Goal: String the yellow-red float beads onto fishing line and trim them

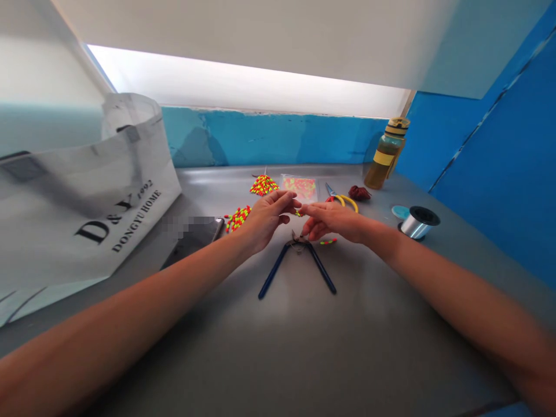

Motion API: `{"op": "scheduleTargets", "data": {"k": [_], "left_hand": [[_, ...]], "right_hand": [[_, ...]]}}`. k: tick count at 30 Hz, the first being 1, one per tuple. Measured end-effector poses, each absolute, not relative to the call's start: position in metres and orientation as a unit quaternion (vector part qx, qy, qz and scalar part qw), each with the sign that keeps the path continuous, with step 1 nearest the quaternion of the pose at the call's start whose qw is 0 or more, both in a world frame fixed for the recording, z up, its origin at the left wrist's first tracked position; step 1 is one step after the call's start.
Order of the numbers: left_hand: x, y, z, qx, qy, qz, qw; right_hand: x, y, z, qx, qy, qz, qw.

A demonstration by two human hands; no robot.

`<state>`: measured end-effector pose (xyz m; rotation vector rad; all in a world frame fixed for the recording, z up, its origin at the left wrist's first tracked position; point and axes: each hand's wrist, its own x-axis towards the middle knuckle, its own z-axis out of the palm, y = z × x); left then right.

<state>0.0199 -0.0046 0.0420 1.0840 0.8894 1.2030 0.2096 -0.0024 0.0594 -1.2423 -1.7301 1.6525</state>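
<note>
My left hand (270, 215) and my right hand (330, 220) meet over the middle of the table, fingertips almost touching. Both have bent fingers drawn together. A small yellow and red bead-like piece (298, 213) shows between the fingertips; which hand grips it I cannot tell. Just below lies a pair of pliers (320, 267) with dark blue handles spread apart, its jaws close to my right fingers. Several red and yellow-green pieces (329, 241) lie in a short row beside my right hand. A heap of the same pieces (238, 219) sits behind my left wrist.
Farther back are a second heap of pieces (264, 185), a clear bag of them (299, 186), yellow-handled scissors (350, 202) and a dark red bundle (359, 193). A spool (419, 223) and a bottle (386, 155) stand right. A white bag (91, 214) and a phone-like dark object (195, 237) are left.
</note>
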Motion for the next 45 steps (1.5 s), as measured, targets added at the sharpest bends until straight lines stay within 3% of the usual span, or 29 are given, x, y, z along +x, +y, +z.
{"op": "scheduleTargets", "data": {"k": [9,15,34,40,45], "left_hand": [[0.02,-0.002,0.041,0.487,0.344,0.514,0.617],[0.021,-0.002,0.041,0.5,0.339,0.506,0.616],[0.019,-0.002,0.034,0.557,0.374,0.462,0.58],[0.018,-0.003,0.036,0.54,0.362,0.456,0.608],[0.019,-0.006,0.039,0.529,0.328,0.472,0.624]], "right_hand": [[0.205,-0.003,0.051,-0.375,-0.606,0.617,0.334],[0.208,-0.002,0.053,-0.342,-0.578,0.679,0.295],[0.213,0.002,0.049,-0.34,-0.59,0.703,0.205],[0.213,0.004,0.045,-0.375,-0.645,0.612,0.263],[0.209,-0.002,0.048,-0.318,-0.605,0.672,0.285]]}}
